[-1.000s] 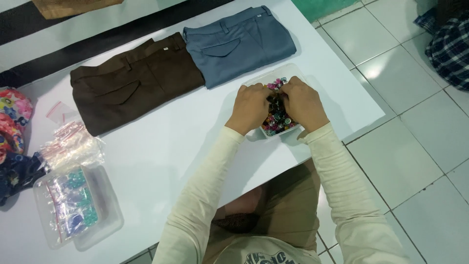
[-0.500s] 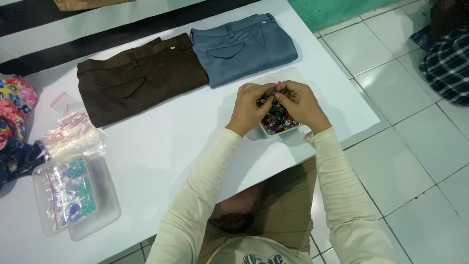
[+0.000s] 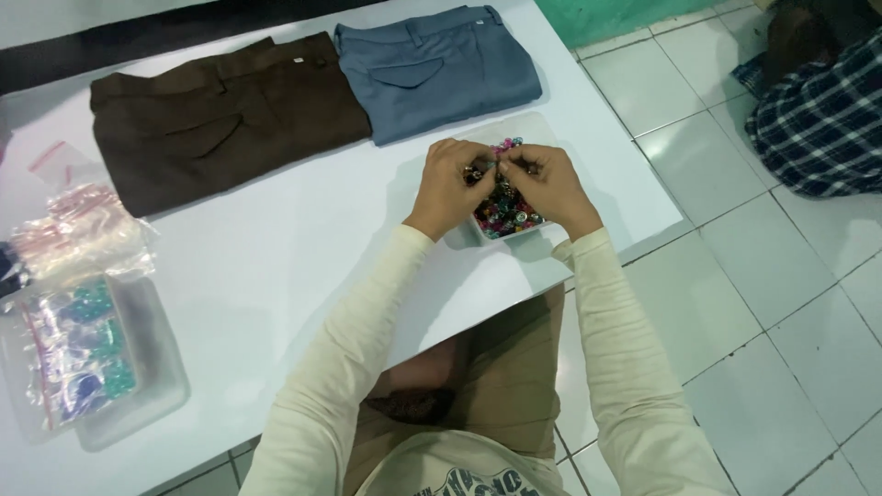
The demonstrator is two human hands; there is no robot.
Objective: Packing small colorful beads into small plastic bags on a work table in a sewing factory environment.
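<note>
At the near edge of the white table (image 3: 276, 276), toward five o'clock, a small clear plastic tray of mixed coloured beads (image 3: 507, 209) is worked over by both hands. The left hand (image 3: 450, 184) and the right hand (image 3: 544, 184) are curled nearly closed, fingertips met above the tray; something tiny seems pinched between them, though what cannot be told. At eight o'clock a clear lidded box of blue and green beads (image 3: 87, 358) is set, with crinkled clear plastic bags (image 3: 78, 234) just beyond. At twelve o'clock folded brown trousers (image 3: 220, 115) and folded grey-blue trousers (image 3: 441, 69) are laid touching. The tray sits close to the table edge; a nudge from a wrist could likely tip beads onto the tiled floor (image 3: 781, 303).
</note>
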